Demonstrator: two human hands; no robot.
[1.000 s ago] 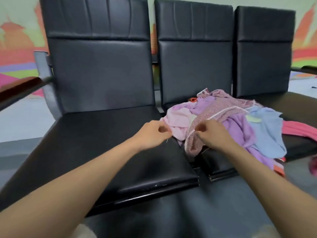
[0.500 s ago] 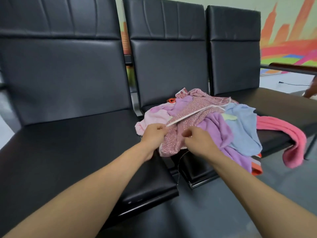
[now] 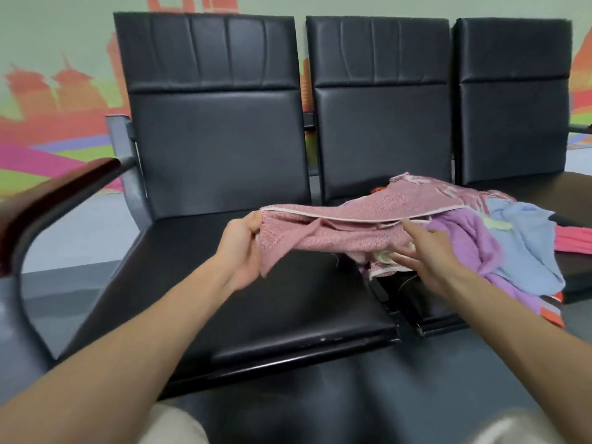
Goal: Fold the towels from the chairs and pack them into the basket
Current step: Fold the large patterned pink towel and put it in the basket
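While the left hand [image 3: 240, 248] curls its fingers [image 3: 253, 224] round one end of the pink towel [image 3: 352, 232], the cloth hangs clear of the seat. It stretches sideways in a sagging band, white hem uppermost, to the right hand [image 3: 429, 251]. That hand's fingers [image 3: 411, 224] are straight and spread, touching the towel's hanging folds; whether any fold is pinched beneath them I cannot tell. Beyond the right fingers, the towel's far end lies on the middle chair [image 3: 381, 123]. A purple towel [image 3: 464, 241] lies just beside the right hand, a blue towel [image 3: 525, 241] past it, and a bright pink towel [image 3: 573, 240] farthest out, toward the right chair [image 3: 512, 100]. Below both sets of fingers is the black seat of the left chair [image 3: 224, 299], its brown armrest [image 3: 54, 193] well out from the left fingers. Behind the chairs stands a wall [image 3: 64, 43] painted in bright colours.
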